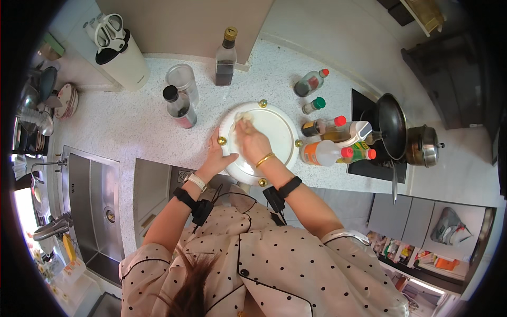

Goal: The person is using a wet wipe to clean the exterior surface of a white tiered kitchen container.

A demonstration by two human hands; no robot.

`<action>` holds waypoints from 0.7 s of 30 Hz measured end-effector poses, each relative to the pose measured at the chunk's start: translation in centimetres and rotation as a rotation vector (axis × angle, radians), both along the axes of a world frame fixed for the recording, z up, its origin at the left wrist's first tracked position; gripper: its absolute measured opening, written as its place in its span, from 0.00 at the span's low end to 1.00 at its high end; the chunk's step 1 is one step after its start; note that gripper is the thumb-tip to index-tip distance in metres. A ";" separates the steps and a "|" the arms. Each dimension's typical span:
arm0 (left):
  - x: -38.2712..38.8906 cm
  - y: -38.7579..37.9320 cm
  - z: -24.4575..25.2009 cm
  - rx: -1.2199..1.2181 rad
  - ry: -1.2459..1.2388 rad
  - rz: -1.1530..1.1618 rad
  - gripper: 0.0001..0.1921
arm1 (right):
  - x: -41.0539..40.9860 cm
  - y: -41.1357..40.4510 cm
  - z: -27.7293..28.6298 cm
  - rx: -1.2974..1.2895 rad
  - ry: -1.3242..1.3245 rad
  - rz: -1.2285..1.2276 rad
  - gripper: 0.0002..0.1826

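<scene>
A round white tray [277, 130] with gold balls spaced around its rim lies on the speckled countertop in front of me. My left hand [220, 155] grips its left edge near one gold ball [222, 141], thumb over the rim. On the left half of the tray's face, my right hand [251, 140] presses a crumpled pale cloth or tissue [243, 117] with bunched fingers. The fingers hide part of this wad. To the right of the tray, close to its rim, lies a white plastic bottle with an orange label [319, 153].
Several bottles and a green-capped jar [313, 105] crowd the right side. A frying pan [390, 126] and lidded pot [424, 146] are by the cooktop. At left are a black-capped bottle [180, 107], clear container [183, 81], knife holder [124, 65] and steel sink [95, 206]. A dark bottle [225, 63] stands behind.
</scene>
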State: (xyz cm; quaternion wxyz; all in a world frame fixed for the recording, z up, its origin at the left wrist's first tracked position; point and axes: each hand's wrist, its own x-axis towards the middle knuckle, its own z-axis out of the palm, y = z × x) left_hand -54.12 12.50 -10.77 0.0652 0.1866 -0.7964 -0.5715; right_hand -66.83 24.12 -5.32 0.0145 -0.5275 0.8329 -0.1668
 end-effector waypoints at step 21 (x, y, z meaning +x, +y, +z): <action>0.7 -0.7 1.7 -0.092 0.114 -0.135 0.59 | -1.0 2.2 -0.7 -0.065 -0.172 0.114 0.31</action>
